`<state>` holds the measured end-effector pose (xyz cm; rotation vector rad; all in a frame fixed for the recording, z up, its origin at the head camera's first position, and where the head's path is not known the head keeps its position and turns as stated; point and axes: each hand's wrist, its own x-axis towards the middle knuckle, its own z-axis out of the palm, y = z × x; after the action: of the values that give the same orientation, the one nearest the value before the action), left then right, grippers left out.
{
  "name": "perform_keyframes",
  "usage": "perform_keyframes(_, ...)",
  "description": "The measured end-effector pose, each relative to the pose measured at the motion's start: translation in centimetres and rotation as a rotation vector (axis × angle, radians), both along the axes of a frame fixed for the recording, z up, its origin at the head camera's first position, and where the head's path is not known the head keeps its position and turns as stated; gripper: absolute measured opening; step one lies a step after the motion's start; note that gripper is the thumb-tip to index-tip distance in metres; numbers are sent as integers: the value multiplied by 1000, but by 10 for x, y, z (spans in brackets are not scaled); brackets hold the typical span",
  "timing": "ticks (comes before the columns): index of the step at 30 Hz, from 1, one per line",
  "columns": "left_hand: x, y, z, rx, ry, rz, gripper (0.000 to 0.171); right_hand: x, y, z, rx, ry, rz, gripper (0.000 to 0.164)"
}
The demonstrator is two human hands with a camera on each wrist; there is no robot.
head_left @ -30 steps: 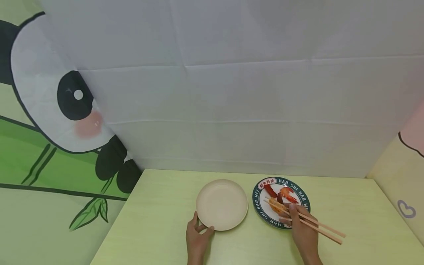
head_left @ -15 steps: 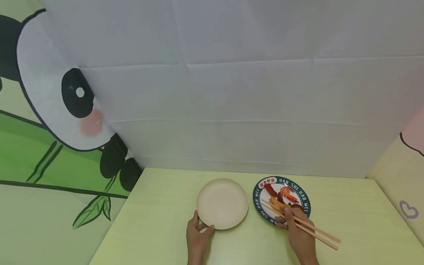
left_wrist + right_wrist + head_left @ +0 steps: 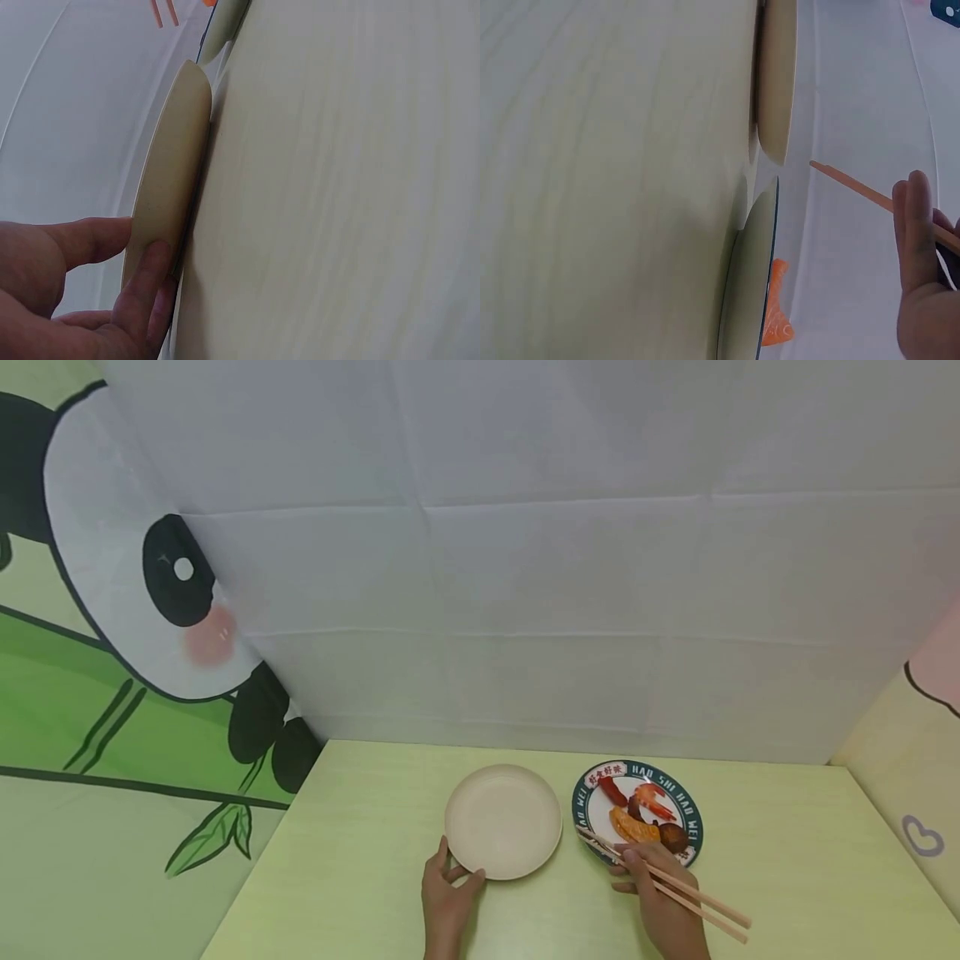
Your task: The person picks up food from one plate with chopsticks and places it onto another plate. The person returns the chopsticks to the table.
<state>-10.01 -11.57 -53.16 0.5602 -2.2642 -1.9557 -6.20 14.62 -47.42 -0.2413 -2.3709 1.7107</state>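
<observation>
My left hand holds the near-left rim of a round beige plate; the left wrist view has thumb and fingers on the plate's side. My right hand grips a pair of wooden chopsticks. Their tips reach over the left rim of a green-edged, lettered plate, with no food visible between them. On that plate lie a shrimp, a red strip, a yellow-orange piece and a brown mushroom cap. Another dark piece lies partly hidden among them.
Both plates sit side by side on a pale wood-grain table. Behind it rises a creased white cloth. A panda picture covers the left wall, and a cream panel stands at the right.
The right hand has drawn toward the lower left with the chopsticks, away from the food, uncovering the mushroom cap. The left hand and beige plate stay put.
</observation>
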Motion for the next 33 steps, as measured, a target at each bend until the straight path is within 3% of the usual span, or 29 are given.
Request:
perform_keyframes(7,2,0,0,1,4,6,79,3,-3,1,-6,-10,25,16)
perform_keyframes(10,3,1,1,1,8,4,79,3,-4,1,6,-41,27,15)
perform_keyframes(18,3,1,1,-8,5,7,79,5,-6,0,49,-18,62,15)
perform_keyframes(24,-1,1,-1,-10,1,-4,82,6,-8,-5,120,144,105,15)
perform_keyframes(28,-2,2,-1,0,1,-2,82,7,-9,-5,258,260,124,19)
perform_keyframes(33,0,1,-1,-1,-10,1,80,11,-11,0,449,267,132,22)
